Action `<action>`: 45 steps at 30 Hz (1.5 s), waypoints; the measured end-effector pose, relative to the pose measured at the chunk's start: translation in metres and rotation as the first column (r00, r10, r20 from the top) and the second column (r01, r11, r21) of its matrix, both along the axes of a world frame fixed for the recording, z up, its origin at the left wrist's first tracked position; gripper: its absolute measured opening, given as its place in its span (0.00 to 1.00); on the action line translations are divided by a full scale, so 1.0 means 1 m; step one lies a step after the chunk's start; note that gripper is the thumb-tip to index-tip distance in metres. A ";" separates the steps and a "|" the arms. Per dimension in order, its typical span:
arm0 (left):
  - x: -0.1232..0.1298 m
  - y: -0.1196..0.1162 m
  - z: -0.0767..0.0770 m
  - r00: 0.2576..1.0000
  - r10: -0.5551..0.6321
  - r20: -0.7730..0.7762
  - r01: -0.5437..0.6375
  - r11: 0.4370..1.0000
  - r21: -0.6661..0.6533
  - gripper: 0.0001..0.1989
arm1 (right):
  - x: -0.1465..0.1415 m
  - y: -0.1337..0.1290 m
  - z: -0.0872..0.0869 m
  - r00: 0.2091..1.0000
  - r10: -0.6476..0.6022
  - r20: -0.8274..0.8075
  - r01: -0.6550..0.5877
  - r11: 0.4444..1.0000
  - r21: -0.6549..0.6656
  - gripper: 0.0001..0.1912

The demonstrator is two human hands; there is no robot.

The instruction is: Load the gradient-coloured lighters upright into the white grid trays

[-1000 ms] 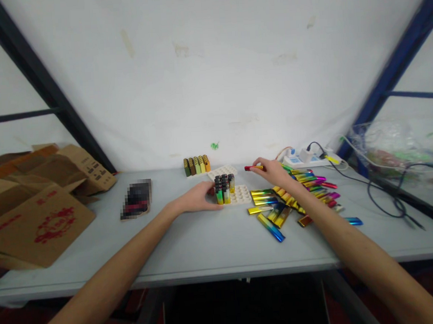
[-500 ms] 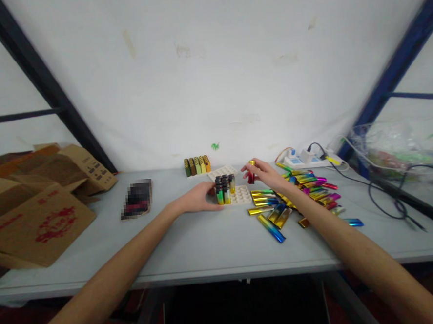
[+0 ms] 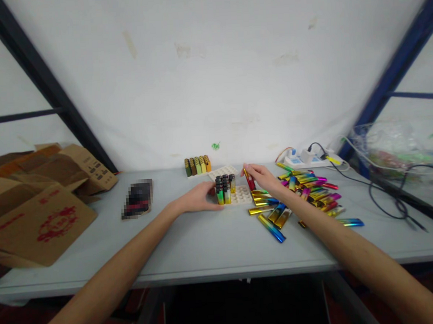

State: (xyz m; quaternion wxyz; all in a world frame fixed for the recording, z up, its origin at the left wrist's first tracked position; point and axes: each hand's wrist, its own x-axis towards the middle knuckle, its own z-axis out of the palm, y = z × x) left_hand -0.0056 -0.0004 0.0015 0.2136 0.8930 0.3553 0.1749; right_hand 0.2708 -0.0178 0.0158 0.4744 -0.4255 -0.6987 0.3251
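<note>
A white holed tray (image 3: 242, 195) lies mid-table, with several black-topped lighters (image 3: 223, 190) upright in its left part, green, yellow and silver below. My left hand (image 3: 200, 197) curls around the tray's left end, its thumb along the front edge and its fingers beside the lighters. Above the tray's right end, my right hand (image 3: 260, 175) pinches a shiny red and gold lighter case (image 3: 250, 181), held tilted. Right of the tray, under my right forearm, is a loose pile of metallic lighter cases (image 3: 278, 212) in gold, blue, green, red and purple.
Behind lies a second white tray (image 3: 222, 172), beside a block of upright lighter-sized pieces (image 3: 197, 166). A blurred-out dark object (image 3: 137, 199) and an opened cardboard box (image 3: 47, 211) are at left. On the right are a power strip (image 3: 304, 160), black cables (image 3: 383, 196) and a plastic bag (image 3: 395, 146).
The red and gold case in my right hand has turned from nearly upright to tilted, and the hand has come slightly lower. My left hand has stayed at the tray.
</note>
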 end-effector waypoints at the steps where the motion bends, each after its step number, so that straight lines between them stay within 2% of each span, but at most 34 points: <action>1: 0.000 0.000 0.000 1.000 -0.002 -0.001 0.002 1.000 0.000 0.32 | 0.000 0.000 0.000 1.000 -0.029 0.002 0.029 1.000 0.008 0.31; 5: -0.001 0.003 -0.002 1.000 -0.009 -0.011 0.009 1.000 0.001 0.35 | 0.001 0.000 0.000 0.995 -0.068 -0.076 0.066 0.997 -0.032 0.30; 9: -0.002 0.003 -0.002 1.000 -0.015 -0.006 0.015 1.000 0.002 0.34 | 0.002 0.000 -0.003 0.986 -0.031 -0.161 0.017 0.996 -0.086 0.26; 12: -0.002 0.003 -0.003 1.000 -0.009 -0.007 0.009 1.000 0.000 0.34 | 0.003 0.002 -0.005 0.969 -0.026 -0.246 -0.018 0.985 -0.174 0.24; 16: -0.001 0.002 -0.003 1.000 -0.008 0.006 0.008 1.000 0.006 0.34 | 0.005 0.005 -0.006 0.910 0.015 -0.414 -0.140 0.952 -0.273 0.22; 19: -0.001 0.001 -0.002 1.000 -0.014 0.009 0.014 1.000 0.006 0.34 | 0.006 0.003 -0.005 0.850 0.077 -0.521 -0.256 0.925 -0.281 0.20; 21: 0.000 0.001 -0.002 1.000 -0.004 0.005 0.004 1.000 0.008 0.35 | 0.006 0.000 -0.003 0.823 0.118 -0.556 -0.318 0.906 -0.279 0.22; 25: 0.000 0.001 -0.002 1.000 0.000 0.010 0.000 1.000 -0.003 0.34 | 0.004 -0.003 -0.001 0.825 0.198 -0.529 -0.383 0.884 -0.267 0.29; 31: -0.001 0.002 -0.003 0.999 -0.024 0.033 0.025 1.000 -0.013 0.36 | 0.004 0.003 -0.007 0.894 0.196 -0.402 -0.314 0.915 -0.252 0.21; 36: -0.001 0.001 -0.002 0.999 -0.029 0.031 0.030 0.999 -0.022 0.35 | 0.002 0.005 -0.009 0.901 0.182 -0.393 -0.290 0.928 -0.235 0.20; 39: -0.001 0.001 -0.002 1.000 -0.012 0.029 0.013 1.000 -0.027 0.35 | 0.001 0.004 -0.005 0.897 0.154 -0.414 -0.295 0.906 -0.303 0.22; 42: -0.001 0.001 -0.002 1.000 -0.008 0.019 0.008 1.000 -0.023 0.34 | 0.000 0.001 0.000 0.904 0.128 -0.409 -0.298 0.873 -0.387 0.29; 45: -0.001 0.001 -0.002 1.000 -0.012 0.017 0.012 1.000 -0.014 0.34 | -0.002 -0.001 0.001 0.927 0.108 -0.360 -0.259 0.877 -0.405 0.28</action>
